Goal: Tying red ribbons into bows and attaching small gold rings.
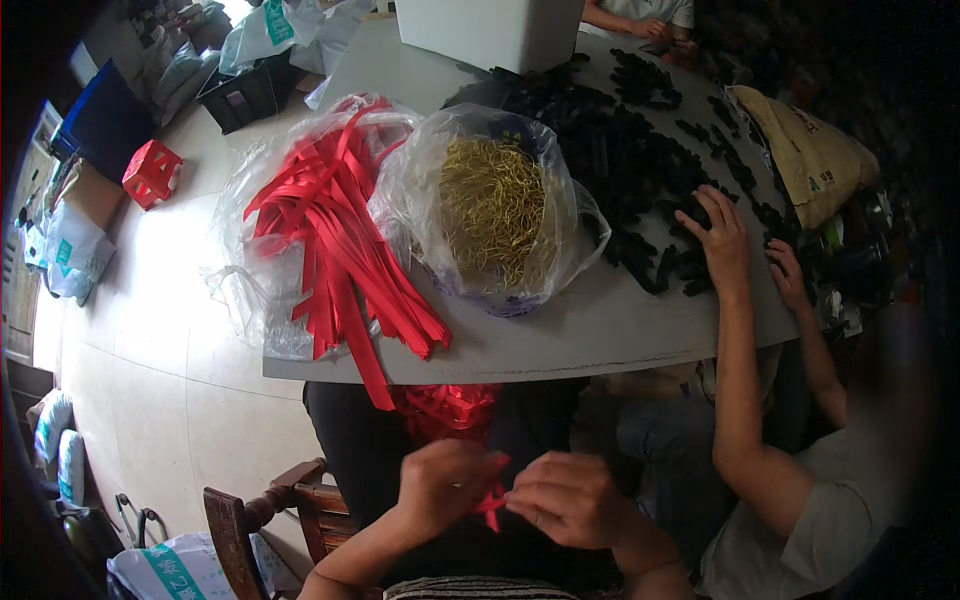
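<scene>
As both hands (pixel 568 498), fingers curled closed, pinch it, a red ribbon (pixel 490 508) hangs between them.

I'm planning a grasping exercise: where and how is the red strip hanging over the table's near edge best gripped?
Grip the red strip by its loose end, probably best from the wearer's side, pinching its faces: it is flat and narrow, and that end juts past the table, apart from the others.

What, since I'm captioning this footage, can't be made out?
All in the head view:
Held red ribbon: its whole shape, partly covered by left fingers and right fingers.
White box: its top, cut off by the upper edge.
Black pieces: their exact count, lost in a dark heap.
</scene>
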`<state>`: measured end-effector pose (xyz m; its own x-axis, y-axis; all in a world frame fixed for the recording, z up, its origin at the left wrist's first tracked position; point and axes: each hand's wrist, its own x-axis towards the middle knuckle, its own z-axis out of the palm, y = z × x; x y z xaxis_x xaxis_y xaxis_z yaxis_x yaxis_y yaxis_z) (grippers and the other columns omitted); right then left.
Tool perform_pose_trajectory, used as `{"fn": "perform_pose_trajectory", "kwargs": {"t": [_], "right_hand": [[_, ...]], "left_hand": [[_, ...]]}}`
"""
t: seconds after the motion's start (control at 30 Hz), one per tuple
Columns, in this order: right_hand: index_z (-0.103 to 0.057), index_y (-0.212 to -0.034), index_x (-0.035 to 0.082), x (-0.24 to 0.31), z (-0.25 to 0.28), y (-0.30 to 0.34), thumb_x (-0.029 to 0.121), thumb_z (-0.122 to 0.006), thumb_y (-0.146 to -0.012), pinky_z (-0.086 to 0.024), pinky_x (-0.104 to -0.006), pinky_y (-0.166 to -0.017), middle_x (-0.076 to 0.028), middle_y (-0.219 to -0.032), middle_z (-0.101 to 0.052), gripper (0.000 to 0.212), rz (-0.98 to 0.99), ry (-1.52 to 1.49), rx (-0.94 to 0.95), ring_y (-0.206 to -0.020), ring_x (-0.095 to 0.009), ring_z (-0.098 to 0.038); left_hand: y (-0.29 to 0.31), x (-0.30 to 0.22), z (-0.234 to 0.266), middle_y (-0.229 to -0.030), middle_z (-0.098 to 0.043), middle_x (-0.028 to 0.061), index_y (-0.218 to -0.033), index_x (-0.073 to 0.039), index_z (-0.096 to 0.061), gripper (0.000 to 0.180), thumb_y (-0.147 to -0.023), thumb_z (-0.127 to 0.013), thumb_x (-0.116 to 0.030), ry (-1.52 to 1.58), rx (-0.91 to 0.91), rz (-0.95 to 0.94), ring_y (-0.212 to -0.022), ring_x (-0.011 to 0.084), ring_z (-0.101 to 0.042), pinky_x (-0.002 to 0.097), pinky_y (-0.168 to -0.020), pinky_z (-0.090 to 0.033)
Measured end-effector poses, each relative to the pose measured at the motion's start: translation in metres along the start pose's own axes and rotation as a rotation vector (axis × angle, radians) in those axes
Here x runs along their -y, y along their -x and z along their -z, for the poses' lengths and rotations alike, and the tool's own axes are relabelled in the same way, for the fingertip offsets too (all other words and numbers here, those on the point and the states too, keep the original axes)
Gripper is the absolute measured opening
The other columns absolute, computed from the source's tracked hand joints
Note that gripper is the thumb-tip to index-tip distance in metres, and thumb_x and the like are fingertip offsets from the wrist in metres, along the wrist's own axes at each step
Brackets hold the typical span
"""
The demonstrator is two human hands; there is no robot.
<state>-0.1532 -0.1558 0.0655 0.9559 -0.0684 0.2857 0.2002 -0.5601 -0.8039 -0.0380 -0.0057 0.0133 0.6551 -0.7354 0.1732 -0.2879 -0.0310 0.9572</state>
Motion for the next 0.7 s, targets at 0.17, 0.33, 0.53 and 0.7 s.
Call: {"fn": "perform_pose_trajectory", "kwargs": {"t": [0.17, 0.33, 0.53, 0.7], "right_hand": [[-0.061, -0.08, -0.001, -0.005, 0.003, -0.007, 0.005, -0.067, -0.077, -0.048, -0.0293, -0.062, -0.009, -0.077, -0.062, 0.009, -0.369, -0.198, 0.006, -0.07, -0.018, -0.061], [-0.061, -0.084, 0.0, -0.021, -0.015, 0.007, 0.006, -0.064, -0.082, -0.047, -0.0244, -0.062, -0.009, -0.079, -0.063, 0.007, -0.643, -0.628, -0.011, -0.074, -0.011, -0.061], [-0.062, -0.088, 0.0, -0.021, -0.027, 0.009, 0.003, -0.067, -0.076, -0.049, -0.0282, -0.063, -0.011, -0.079, -0.063, 0.013, -0.16, -0.134, -0.194, -0.073, -0.02, -0.063], [-0.063, -0.08, -0.002, -0.038, -0.004, -0.021, 0.0, -0.065, -0.075, -0.049, -0.0305, -0.061, -0.011, -0.073, -0.062, 0.006, -0.118, -0.143, -0.026, -0.068, -0.021, -0.063]], "left_hand": [[0.0, -0.014, 0.007, -0.083, -0.065, 0.0111, -0.078, 0.001, -0.064, 0.008, -0.072, -0.067, 0.004, 0.113, 0.411, 0.073, -0.07, 0.0194, -0.064, 0.0295, -0.066, -0.051], [0.001, -0.008, 0.005, -0.086, -0.066, 0.0099, -0.092, 0.002, -0.065, 0.017, -0.075, -0.066, 0.004, 0.296, 0.247, -0.079, -0.076, 0.0163, -0.065, 0.0256, -0.068, -0.051], [0.011, 0.006, 0.002, -0.085, -0.064, 0.0087, -0.089, 0.003, -0.063, 0.011, -0.077, -0.065, 0.004, 0.949, 0.159, 0.475, -0.076, 0.0131, -0.062, 0.0236, -0.069, -0.05], [0.008, -0.002, 0.015, -0.08, -0.062, 0.0098, -0.086, 0.003, -0.061, 0.011, -0.076, -0.064, 0.005, 0.223, 0.141, 0.138, -0.074, 0.0153, -0.061, 0.0247, -0.067, -0.048]]}}
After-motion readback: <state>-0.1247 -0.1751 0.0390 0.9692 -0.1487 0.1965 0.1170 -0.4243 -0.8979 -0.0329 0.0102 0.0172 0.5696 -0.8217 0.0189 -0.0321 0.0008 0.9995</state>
